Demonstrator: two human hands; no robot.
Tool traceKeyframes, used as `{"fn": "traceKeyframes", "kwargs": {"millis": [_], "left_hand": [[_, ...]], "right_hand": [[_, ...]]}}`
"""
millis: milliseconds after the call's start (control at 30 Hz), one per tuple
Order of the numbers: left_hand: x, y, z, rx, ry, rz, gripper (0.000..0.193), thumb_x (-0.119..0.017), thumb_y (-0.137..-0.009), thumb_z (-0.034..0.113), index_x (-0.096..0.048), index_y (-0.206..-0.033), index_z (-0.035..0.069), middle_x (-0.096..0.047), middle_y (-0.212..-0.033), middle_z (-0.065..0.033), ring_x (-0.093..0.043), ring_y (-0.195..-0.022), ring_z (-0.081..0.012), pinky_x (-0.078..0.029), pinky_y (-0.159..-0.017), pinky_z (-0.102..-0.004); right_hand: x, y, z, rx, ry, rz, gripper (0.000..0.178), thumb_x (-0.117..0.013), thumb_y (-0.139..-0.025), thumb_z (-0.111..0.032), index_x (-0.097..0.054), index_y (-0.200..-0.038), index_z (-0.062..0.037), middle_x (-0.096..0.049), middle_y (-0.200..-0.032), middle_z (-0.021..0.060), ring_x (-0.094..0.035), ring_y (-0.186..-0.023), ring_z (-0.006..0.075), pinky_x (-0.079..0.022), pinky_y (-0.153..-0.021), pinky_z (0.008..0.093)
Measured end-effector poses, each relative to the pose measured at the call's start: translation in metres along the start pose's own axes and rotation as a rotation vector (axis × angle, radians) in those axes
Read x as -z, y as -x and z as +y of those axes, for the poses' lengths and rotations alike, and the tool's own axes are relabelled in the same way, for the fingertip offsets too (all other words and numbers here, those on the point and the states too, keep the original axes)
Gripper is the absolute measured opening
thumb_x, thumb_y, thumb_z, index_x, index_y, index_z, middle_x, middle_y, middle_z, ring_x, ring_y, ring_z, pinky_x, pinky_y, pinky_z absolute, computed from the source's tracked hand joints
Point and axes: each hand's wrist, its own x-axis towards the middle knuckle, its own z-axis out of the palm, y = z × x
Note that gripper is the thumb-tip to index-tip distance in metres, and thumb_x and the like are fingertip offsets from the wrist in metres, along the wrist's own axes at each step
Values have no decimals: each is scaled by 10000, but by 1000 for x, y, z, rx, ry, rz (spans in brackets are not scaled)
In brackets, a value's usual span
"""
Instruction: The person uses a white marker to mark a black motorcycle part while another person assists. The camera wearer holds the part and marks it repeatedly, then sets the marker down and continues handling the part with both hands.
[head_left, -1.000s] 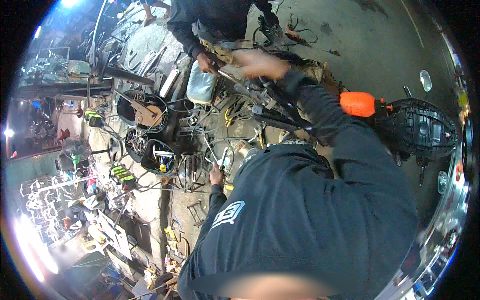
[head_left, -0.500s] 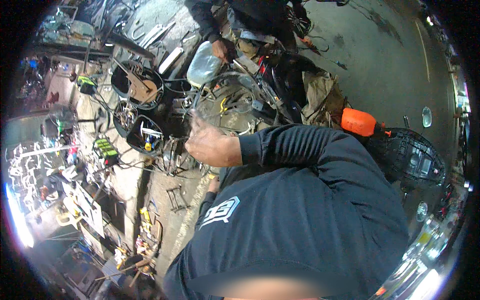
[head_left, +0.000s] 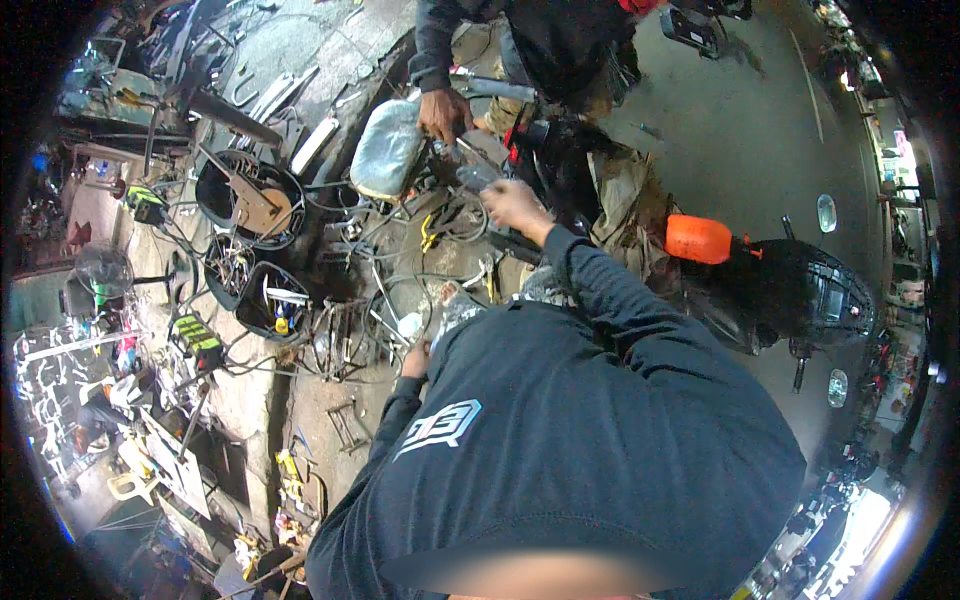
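My right hand (head_left: pixel 516 209) reaches forward over a motorcycle frame, fingers curled at a greyish part (head_left: pixel 478 178). What they close on is too small to make out. My left hand (head_left: pixel 416 360) is low beside my body, near a whitish round thing (head_left: pixel 410 325); its fingers are mostly hidden. Across from me, another person's hand (head_left: pixel 445 114) rests beside a pale blue-grey padded block (head_left: pixel 388 150). Black cables and a yellow-handled tool (head_left: pixel 430 232) lie between us.
Black tubs (head_left: pixel 275 300) with tools and parts stand at the left. A small metal frame (head_left: pixel 347 427) lies on the ground. An orange container (head_left: pixel 698 239) and a dark motorcycle (head_left: pixel 815 290) are at the right. A tan cloth (head_left: pixel 625 205) drapes nearby.
My right hand has swung forward and right, from in front of my chest to the greyish part. The view has shifted, and the other person's hand has come to the block's right edge.
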Motion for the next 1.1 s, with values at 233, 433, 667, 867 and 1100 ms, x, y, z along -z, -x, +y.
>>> {"fn": "traceKeyframes", "kwargs": {"millis": [233, 433, 667, 867, 1100], "left_hand": [[7, 42, -9, -158, 639, -168, 479, -533, -983, 176, -454, -1454, 134, -576, -748, -19, -526, -615, -115, -423, -549, -279], [-46, -1, -26, -140, 245, -212, 509, -583, -979, 255, -485, -1433, 48, -581, -1336, -150, -537, -1211, -231, -423, -1006, -348], [-100, -9, -54, -196, 425, 38, 756, -656, -938, 327, -297, -1533, 29, -459, -1490, -211, -453, -1370, -282, -366, -1109, -369], [-128, 5, -58, -177, 181, 165, 638, -582, -943, 302, -359, -1518, 138, -552, -1366, -261, -541, -1274, -349, -403, -1044, -390], [-109, 1, -65, -106, -94, 68, 493, -515, -972, 245, -452, -1441, 108, -624, -1228, -219, -606, -1126, -367, -465, -936, -410]], "right_hand": [[52, -90, 46, 78, -116, 216, 146, -585, -887, -150, -686, -923, -51, -668, -861, 63, -589, -760, 221, -449, -664, 406], [30, -102, 43, -81, 470, 202, 328, -600, -801, -195, -716, -1063, -35, -708, -1056, 218, -666, -1021, 377, -506, -868, 424], [10, -65, 38, 5, -398, 545, 259, -697, -822, -12, -632, -1068, -62, -669, -861, 26, -628, -767, 137, -502, -687, 303], [54, -24, 54, -152, -631, -207, 168, -516, -962, -74, -615, -1098, -70, -638, -883, 41, -625, -714, 146, -531, -616, 316], [45, -70, 43, -158, -569, -236, 131, -508, -966, -111, -613, -1039, -80, -660, -996, 89, -730, -771, 326, -558, -486, 441]]}}
